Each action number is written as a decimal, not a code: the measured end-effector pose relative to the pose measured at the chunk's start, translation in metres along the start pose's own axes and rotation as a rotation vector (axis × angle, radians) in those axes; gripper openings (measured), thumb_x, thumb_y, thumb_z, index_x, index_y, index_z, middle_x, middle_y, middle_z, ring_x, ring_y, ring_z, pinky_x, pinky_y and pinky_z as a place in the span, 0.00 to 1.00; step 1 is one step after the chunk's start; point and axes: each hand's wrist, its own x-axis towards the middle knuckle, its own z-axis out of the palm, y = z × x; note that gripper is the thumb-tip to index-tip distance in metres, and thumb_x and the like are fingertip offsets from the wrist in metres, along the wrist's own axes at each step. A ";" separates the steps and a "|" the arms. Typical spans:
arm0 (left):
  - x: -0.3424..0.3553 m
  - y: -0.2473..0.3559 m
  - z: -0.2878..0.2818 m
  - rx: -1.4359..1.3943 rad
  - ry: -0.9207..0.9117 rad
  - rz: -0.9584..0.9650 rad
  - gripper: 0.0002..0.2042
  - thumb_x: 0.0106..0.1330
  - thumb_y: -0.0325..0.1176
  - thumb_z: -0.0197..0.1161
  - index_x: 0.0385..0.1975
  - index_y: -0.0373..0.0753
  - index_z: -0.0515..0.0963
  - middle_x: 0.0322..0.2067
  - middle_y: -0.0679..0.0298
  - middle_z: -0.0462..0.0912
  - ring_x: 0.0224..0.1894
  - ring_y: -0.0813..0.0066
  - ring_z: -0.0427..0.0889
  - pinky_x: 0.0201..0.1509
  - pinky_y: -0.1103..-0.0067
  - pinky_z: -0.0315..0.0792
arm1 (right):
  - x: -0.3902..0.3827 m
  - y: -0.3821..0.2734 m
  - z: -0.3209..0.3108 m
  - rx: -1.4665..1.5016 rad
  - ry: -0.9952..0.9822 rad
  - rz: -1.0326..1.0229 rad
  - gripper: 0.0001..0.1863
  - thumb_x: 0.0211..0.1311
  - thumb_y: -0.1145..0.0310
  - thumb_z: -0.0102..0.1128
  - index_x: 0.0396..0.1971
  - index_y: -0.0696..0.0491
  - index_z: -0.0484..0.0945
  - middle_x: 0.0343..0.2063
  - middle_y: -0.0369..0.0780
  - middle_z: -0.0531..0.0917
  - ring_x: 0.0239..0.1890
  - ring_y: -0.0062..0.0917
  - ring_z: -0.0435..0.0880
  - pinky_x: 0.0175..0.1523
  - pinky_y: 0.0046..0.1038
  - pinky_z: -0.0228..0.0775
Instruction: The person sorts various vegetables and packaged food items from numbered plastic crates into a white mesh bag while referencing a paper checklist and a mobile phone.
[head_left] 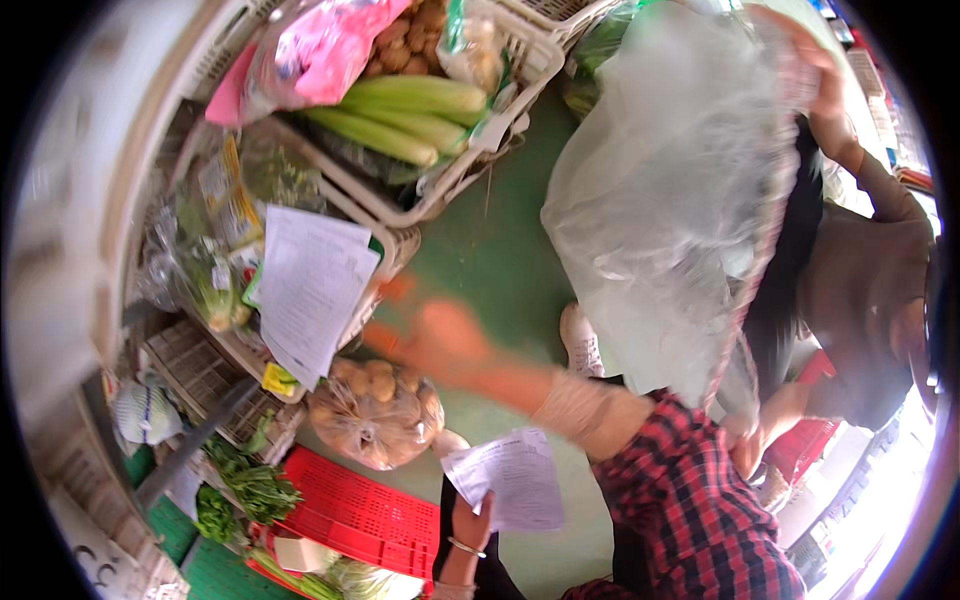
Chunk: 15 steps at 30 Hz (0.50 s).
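My left hand (471,522), with a band at the wrist, grips a printed paper sheet (520,482) low in the middle. My right hand (435,325) reaches left from a red-and-black plaid sleeve (690,490) to the rim of a vegetable crate (402,243); motion smears its fingers. Papers (312,280) lie over the bagged greens in that crate, close to this hand. Just below it sits a clear plastic bag of brown, round, potato-like produce (375,412).
Another person (860,290) at the right holds up a big clear plastic bag (665,190). A farther crate holds long green stalks (410,112) and a pink bag (330,50). Nearer are a red crate (355,515), leafy greens (245,475) and a grey bar (195,440).
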 end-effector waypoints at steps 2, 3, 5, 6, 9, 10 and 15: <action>0.049 0.043 -0.027 0.214 -0.003 0.164 0.14 0.56 0.27 0.54 0.44 0.34 0.72 0.45 0.50 0.72 0.50 0.55 0.70 0.55 0.69 0.61 | 0.044 0.007 -0.069 -0.181 0.493 -0.373 0.26 0.49 0.55 0.61 0.43 0.58 0.70 0.28 0.47 0.79 0.30 0.39 0.79 0.34 0.33 0.70; 0.079 0.063 -0.045 0.388 0.003 0.315 0.14 0.56 0.27 0.54 0.43 0.35 0.72 0.46 0.49 0.70 0.50 0.51 0.68 0.57 0.67 0.59 | 0.058 0.000 -0.096 -0.095 0.475 -0.257 0.24 0.48 0.56 0.62 0.40 0.59 0.71 0.27 0.46 0.80 0.27 0.38 0.79 0.32 0.32 0.70; 0.143 0.102 -0.081 0.602 0.133 0.549 0.16 0.49 0.27 0.56 0.40 0.36 0.73 0.49 0.48 0.67 0.52 0.49 0.65 0.58 0.62 0.56 | 0.086 -0.018 -0.130 0.036 0.340 -0.093 0.22 0.49 0.58 0.61 0.39 0.59 0.72 0.24 0.47 0.79 0.25 0.37 0.79 0.31 0.32 0.70; 0.174 0.135 -0.091 0.713 0.151 0.657 0.15 0.46 0.28 0.56 0.37 0.36 0.74 0.50 0.49 0.66 0.54 0.49 0.63 0.59 0.61 0.53 | 0.101 -0.017 -0.139 0.022 0.344 -0.186 0.21 0.49 0.60 0.61 0.38 0.59 0.73 0.21 0.47 0.78 0.24 0.36 0.79 0.30 0.32 0.69; 0.249 0.200 -0.120 1.064 0.157 0.884 0.13 0.40 0.28 0.57 0.30 0.39 0.75 0.52 0.51 0.65 0.58 0.52 0.60 0.62 0.56 0.47 | 0.150 -0.037 -0.128 0.155 0.350 -0.544 0.35 0.46 0.61 0.66 0.54 0.57 0.61 0.41 0.50 0.74 0.41 0.32 0.76 0.43 0.28 0.70; 0.273 0.194 -0.139 1.177 0.105 0.921 0.12 0.41 0.28 0.57 0.30 0.41 0.76 0.52 0.52 0.65 0.59 0.54 0.59 0.63 0.56 0.44 | 0.160 -0.056 -0.115 0.054 0.422 -0.511 0.47 0.39 0.55 0.71 0.58 0.53 0.53 0.52 0.56 0.62 0.52 0.44 0.66 0.53 0.35 0.64; 0.357 0.158 -0.173 1.169 -0.067 0.807 0.15 0.53 0.37 0.53 0.40 0.45 0.76 0.53 0.60 0.66 0.58 0.67 0.62 0.62 0.70 0.50 | 0.238 -0.066 -0.057 -0.387 0.514 -0.331 0.37 0.37 0.57 0.68 0.51 0.48 0.63 0.48 0.54 0.64 0.50 0.51 0.65 0.51 0.38 0.66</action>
